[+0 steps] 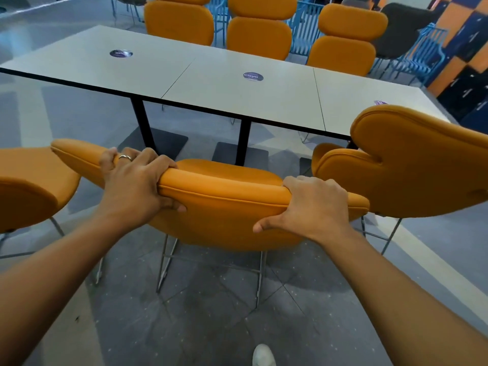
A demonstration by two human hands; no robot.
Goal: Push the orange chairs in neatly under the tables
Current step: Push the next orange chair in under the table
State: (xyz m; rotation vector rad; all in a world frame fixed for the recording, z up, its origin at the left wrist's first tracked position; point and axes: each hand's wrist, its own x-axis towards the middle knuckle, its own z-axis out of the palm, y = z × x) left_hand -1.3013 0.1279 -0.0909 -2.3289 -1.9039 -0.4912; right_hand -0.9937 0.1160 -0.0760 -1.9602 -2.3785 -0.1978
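Grey floor point(211, 326) runs ahead to a long pale desk point(224, 96). In the head view the orange chair point(224, 207) sits straight in front of us, its backrest lying left to right, its seat short of the desk edge. Our left hand point(134, 180) and right hand point(317, 204) are equally near, one towards each end of the top rim, fingers point(148, 157) curled over it and thumbs on the near face, gripping it. We judge that a straight push forward is needed.
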